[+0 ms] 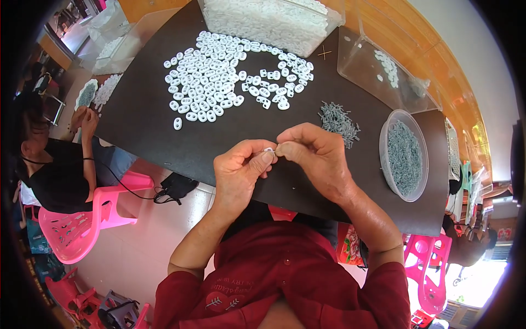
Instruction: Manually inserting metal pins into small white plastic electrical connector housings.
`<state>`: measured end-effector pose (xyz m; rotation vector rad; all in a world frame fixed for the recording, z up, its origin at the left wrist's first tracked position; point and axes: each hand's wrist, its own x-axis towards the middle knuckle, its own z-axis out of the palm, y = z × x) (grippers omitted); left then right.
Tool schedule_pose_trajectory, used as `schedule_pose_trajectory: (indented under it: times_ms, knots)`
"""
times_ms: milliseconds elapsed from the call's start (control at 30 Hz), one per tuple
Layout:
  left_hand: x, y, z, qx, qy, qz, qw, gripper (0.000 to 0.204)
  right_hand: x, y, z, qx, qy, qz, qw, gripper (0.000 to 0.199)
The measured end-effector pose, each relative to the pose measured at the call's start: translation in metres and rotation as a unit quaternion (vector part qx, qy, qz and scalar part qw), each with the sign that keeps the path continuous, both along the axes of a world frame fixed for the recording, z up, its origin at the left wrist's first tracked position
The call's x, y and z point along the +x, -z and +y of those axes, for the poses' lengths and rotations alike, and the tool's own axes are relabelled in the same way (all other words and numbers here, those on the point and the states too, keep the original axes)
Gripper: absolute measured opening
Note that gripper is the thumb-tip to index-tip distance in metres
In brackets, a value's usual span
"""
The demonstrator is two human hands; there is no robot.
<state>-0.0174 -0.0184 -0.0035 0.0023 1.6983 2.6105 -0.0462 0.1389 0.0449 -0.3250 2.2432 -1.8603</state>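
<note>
Over the near side of the dark table, my left hand [241,172] pinches a small white plastic piece [268,150] between thumb and forefinger. My right hand [318,159] meets it there, thumb and forefinger pressed together at the piece's right side. Whatever those right fingertips hold is hidden. Beyond my hands lie many white oval pieces with two holes [203,82], spread in one layer. A smaller group of white pieces [268,88] lies right of them, some turned another way. A pile of small grey rod-shaped pieces [338,123] sits close beyond my right hand.
A round clear tub [387,159] of grey pieces stands at the right. At the back are a large clear bin [274,38] full of white pieces and a shallow clear tray [361,79] with a few. Another person [60,159] sits at the left by a pink chair [71,233].
</note>
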Motion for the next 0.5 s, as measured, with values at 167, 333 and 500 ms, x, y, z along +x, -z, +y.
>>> schedule_pose_trajectory:
  times_ms: [167, 333, 500]
  knots:
    - [-0.004, 0.001, -0.007, 0.022, -0.021, -0.011, 0.999, 0.016, -0.027, 0.013, 0.023, 0.145, 0.060, 0.111, 0.981, 0.012]
    - [-0.006, 0.005, -0.004, 0.041, -0.044, 0.019, 0.998, 0.016, -0.062, 0.033, 0.008, 0.361, 0.092, 0.375, 0.849, 0.013]
    - [-0.005, 0.007, -0.004, 0.048, -0.048, 0.022, 0.997, 0.016, -0.069, 0.043, 0.000, 0.423, 0.099, 0.396, 0.809, 0.016]
